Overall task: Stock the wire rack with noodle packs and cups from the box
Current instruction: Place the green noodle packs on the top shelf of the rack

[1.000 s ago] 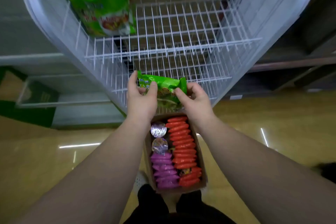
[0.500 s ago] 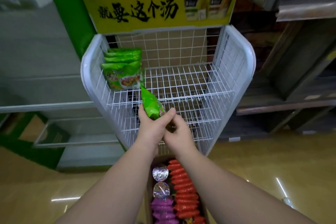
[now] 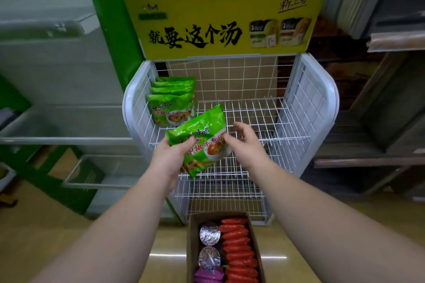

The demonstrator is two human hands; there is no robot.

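Observation:
My left hand [image 3: 170,158] grips a green noodle pack [image 3: 202,138] by its lower left corner, face up, in front of the top shelf of the white wire rack [image 3: 305,122]. My right hand [image 3: 246,142] is beside the pack's right edge with fingers spread; its fingertips touch or nearly touch the pack. Several green packs [image 3: 172,101] stand in a row at the top shelf's left end. Below, a cardboard box [image 3: 190,246] holds red packs [image 3: 239,250], purple packs [image 3: 208,275] and two foil-lidded cups [image 3: 209,234].
A yellow sign [image 3: 225,20] tops the rack. A green post [image 3: 110,18] and a grey cabinet stand to the left, with dark shelving [image 3: 368,161] on the right. The rack's lower wire shelves [image 3: 220,186] hold nothing. The floor is glossy yellow.
The view tilted up from the box. Both hands lifted the green pack from low in front of the rack up to the top shelf, turning it face up; my right hand has opened.

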